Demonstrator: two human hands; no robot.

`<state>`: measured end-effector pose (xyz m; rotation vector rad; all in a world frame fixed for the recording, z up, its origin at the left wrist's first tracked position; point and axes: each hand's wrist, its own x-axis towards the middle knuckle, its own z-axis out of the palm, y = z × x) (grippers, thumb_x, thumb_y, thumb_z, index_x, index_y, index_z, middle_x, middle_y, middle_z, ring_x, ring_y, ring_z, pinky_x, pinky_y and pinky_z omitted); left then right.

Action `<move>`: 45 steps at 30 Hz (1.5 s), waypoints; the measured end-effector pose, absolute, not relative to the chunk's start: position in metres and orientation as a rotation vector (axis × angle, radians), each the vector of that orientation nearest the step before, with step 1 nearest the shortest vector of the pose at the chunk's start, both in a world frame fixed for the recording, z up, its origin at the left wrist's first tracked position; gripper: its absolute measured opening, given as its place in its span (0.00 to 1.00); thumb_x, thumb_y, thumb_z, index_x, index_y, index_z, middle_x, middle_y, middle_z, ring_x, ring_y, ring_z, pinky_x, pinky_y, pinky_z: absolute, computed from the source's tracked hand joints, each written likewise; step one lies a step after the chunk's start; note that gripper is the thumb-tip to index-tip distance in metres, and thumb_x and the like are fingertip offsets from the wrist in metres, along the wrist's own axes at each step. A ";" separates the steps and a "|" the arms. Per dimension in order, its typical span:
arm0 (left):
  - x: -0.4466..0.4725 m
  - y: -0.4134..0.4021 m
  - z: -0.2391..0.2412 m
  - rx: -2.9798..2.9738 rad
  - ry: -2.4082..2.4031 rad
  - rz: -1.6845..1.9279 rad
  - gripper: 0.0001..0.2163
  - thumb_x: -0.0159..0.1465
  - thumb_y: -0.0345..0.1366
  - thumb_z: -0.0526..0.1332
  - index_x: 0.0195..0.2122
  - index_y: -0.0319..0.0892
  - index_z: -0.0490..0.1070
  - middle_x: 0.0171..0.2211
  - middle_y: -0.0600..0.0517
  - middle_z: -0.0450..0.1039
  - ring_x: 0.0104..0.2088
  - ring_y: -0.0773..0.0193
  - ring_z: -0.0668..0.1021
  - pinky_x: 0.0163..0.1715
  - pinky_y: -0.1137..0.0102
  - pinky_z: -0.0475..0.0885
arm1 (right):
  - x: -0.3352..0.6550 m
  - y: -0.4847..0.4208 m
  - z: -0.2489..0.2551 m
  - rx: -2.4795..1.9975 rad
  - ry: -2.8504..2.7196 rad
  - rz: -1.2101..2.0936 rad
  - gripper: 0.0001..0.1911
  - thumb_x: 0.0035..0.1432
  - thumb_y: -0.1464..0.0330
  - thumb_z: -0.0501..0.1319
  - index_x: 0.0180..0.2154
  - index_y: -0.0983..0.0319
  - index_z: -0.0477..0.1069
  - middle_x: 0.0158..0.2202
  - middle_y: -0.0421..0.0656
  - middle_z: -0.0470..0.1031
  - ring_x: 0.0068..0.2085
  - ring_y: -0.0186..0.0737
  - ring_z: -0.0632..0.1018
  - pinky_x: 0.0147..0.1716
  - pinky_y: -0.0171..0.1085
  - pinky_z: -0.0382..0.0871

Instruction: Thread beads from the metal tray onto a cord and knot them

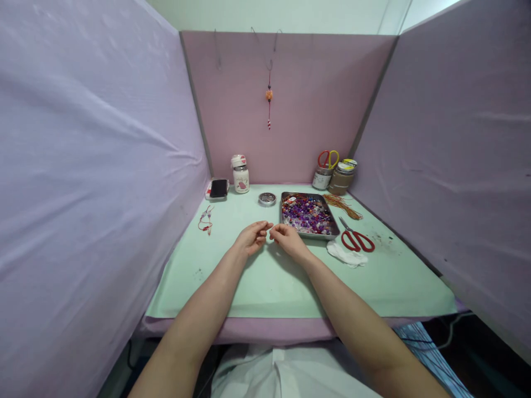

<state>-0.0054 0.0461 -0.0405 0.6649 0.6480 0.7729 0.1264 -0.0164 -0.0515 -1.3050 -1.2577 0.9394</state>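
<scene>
My left hand (251, 237) is raised over the middle of the table, its thumb and fingertips pinched together. Facing it, my right hand (287, 240) also pinches, the two sets of fingertips almost meeting. Whatever lies between the fingers is too small to make out. Just beyond my right hand is a metal tray (318, 236) full of purple, clear and dark beads (306, 213). A small round dish (267, 199) with tiny dark contents sits past the fingertips. On the left lies a red beaded cord (205, 225).
Red-handled scissors (357, 241) and a crumpled white cloth (347, 255) lie right of the tray, near brown cords (343, 205). Behind stand a tin holding scissors (322, 179), a brown jar (342, 178), a white bottle (241, 178) and a black pad (219, 188). A beaded pendant (269, 95) hangs above.
</scene>
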 end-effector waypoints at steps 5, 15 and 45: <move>-0.005 0.046 -0.040 0.650 0.625 0.765 0.03 0.60 0.24 0.60 0.31 0.36 0.67 0.26 0.52 0.69 0.17 0.82 0.62 0.11 0.87 0.53 | 0.125 -0.018 -0.049 -1.306 -1.284 0.926 0.14 0.51 0.58 0.60 0.25 0.62 0.67 0.20 0.36 0.65 0.23 0.31 0.62 0.24 0.33 0.55; -0.006 0.044 -0.043 0.813 0.612 0.718 0.05 0.57 0.28 0.67 0.31 0.34 0.70 0.25 0.53 0.68 0.18 0.81 0.63 0.14 0.86 0.56 | 0.135 -0.011 -0.053 -1.225 -1.110 0.905 0.19 0.48 0.53 0.62 0.33 0.62 0.74 0.22 0.36 0.65 0.22 0.30 0.62 0.22 0.33 0.53; -0.002 0.039 -0.046 1.128 0.786 0.683 0.14 0.46 0.40 0.73 0.28 0.35 0.76 0.29 0.47 0.75 0.28 0.71 0.71 0.25 0.76 0.59 | 0.134 -0.011 -0.053 -1.147 -0.945 1.090 0.16 0.43 0.56 0.67 0.28 0.61 0.75 0.22 0.39 0.70 0.22 0.30 0.63 0.22 0.34 0.51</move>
